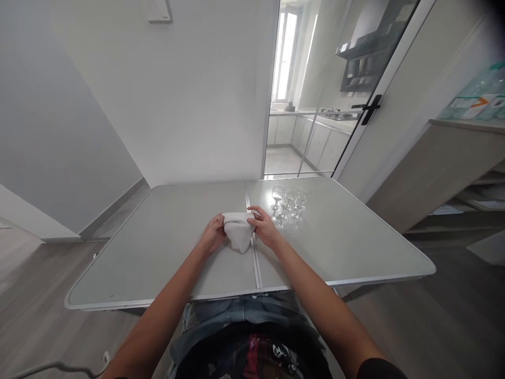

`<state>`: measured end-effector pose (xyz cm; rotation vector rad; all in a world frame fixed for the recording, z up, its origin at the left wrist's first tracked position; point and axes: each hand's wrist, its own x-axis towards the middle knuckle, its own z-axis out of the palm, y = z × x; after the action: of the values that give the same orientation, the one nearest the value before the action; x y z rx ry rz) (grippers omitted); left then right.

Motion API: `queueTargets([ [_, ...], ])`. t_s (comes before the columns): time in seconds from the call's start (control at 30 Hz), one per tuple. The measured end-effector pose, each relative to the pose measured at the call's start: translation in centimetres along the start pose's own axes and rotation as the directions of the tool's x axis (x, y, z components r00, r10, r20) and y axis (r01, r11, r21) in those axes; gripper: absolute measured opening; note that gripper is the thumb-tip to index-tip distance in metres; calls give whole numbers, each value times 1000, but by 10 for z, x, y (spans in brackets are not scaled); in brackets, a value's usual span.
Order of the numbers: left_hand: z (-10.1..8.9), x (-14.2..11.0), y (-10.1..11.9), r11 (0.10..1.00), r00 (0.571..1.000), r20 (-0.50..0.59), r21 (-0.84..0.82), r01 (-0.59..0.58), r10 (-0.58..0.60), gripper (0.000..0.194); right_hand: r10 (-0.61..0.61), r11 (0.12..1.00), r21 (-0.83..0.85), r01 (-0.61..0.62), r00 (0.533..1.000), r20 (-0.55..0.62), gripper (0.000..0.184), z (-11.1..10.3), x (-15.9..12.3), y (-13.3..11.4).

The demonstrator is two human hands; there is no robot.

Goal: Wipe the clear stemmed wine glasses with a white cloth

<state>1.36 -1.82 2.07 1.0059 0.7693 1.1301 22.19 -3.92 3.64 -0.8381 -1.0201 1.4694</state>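
Note:
A white cloth (239, 234) hangs bunched between my two hands, just over the near middle of the table. My left hand (214, 233) grips its left edge, fingers closed on the fabric. At the upper right corner, my right hand (262, 225) pinches the cloth between thumb and fingers. The cloth's lower part droops to a point. Whether anything is inside the folds is hidden. Beyond my right hand, several clear stemmed glasses (284, 210) stand upright in a group on the table.
The pale folding table (335, 242) has a metal rim and a centre seam. A white wall rises behind it. To the right are a glass door with a black handle (371, 109) and a shelf unit (445, 158) bearing water bottles (479, 97). A cable (59, 364) lies at lower left.

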Motion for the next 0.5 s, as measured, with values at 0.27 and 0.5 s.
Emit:
queueTargets([
  [0.27,2,-3,7,993,996,-64,110,-52,60,90,-85,969,-232,80,996,-13,40,0,7,14],
  [0.5,1,4,17,955,995,3,281,-97,101,86,-365,651,-686,325,926,93,17,-6,-6,2],
])
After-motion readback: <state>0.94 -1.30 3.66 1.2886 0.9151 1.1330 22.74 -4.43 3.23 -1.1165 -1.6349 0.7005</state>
